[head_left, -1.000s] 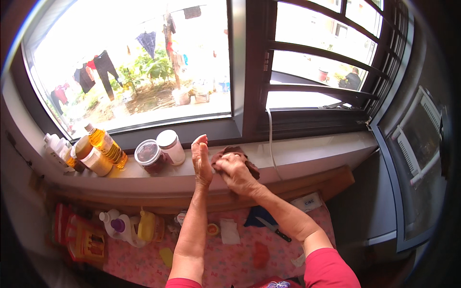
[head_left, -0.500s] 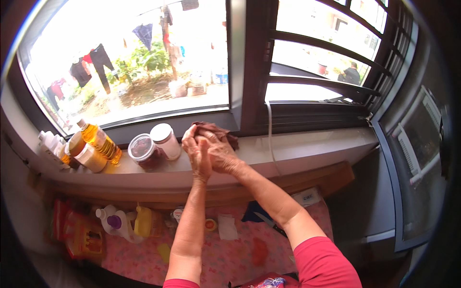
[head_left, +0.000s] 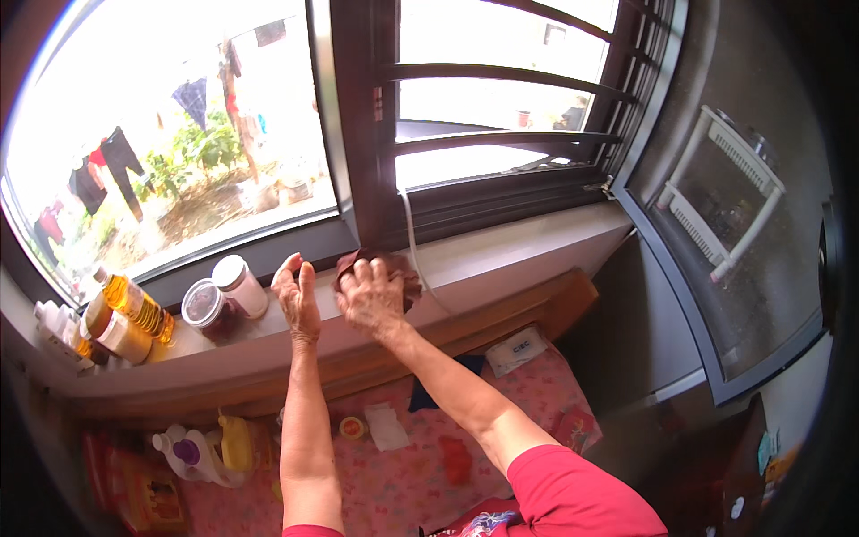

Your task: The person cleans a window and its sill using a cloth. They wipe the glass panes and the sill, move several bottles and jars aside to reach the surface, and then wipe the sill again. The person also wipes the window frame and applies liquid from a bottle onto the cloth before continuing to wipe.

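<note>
My right hand [head_left: 372, 297] presses a bunched brown cloth [head_left: 411, 285] against the window sill [head_left: 465, 259], its fingers curled into the folds. Just left of it, my left hand [head_left: 298, 302] is raised over the sill's edge, fingers stretched and holding nothing. Nearest to that hand stands a white-lidded jar [head_left: 242, 288]. Beside this is a clear-lidded jar [head_left: 208, 307] with dark red contents.
A bottle of yellow oil [head_left: 139, 306] and a tan jar [head_left: 121, 336] lean at the sill's left end. Below, jugs [head_left: 210, 455], a tape roll [head_left: 352, 428] and a white paper [head_left: 386, 426] lie on a pink patterned cloth. A white cord [head_left: 412, 233] hangs across the sill.
My hands, together on the cloth before, are now apart. The left one has let go, while the right keeps the cloth down on the sill. The view has shifted to the right.
</note>
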Action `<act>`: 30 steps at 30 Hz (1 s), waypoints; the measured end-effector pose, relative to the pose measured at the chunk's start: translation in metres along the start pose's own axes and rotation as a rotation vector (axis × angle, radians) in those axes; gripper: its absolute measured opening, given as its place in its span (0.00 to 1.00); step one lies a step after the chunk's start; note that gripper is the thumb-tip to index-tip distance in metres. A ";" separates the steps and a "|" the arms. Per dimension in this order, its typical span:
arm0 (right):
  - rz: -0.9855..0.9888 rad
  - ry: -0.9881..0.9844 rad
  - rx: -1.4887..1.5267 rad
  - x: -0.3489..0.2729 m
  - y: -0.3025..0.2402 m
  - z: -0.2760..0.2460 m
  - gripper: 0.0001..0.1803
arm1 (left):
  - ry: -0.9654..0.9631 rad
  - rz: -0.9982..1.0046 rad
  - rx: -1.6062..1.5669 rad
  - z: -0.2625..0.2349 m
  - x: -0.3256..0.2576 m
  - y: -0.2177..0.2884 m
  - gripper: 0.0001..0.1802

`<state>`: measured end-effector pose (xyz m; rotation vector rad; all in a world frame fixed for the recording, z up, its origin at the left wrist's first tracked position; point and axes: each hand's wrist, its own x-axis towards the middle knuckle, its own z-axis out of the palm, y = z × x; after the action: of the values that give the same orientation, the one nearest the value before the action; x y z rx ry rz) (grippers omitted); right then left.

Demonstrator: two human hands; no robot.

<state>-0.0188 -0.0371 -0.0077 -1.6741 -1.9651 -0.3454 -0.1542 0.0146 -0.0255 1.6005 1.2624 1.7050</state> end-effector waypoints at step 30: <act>-0.277 -0.230 -0.084 -0.010 0.223 -0.049 0.19 | -0.175 0.261 1.033 0.021 -0.015 0.026 0.40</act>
<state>0.2091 -0.0262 -0.0039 -1.5502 -2.3925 -0.3519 -0.1252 -0.0036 -0.0131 2.4837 2.0769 0.9840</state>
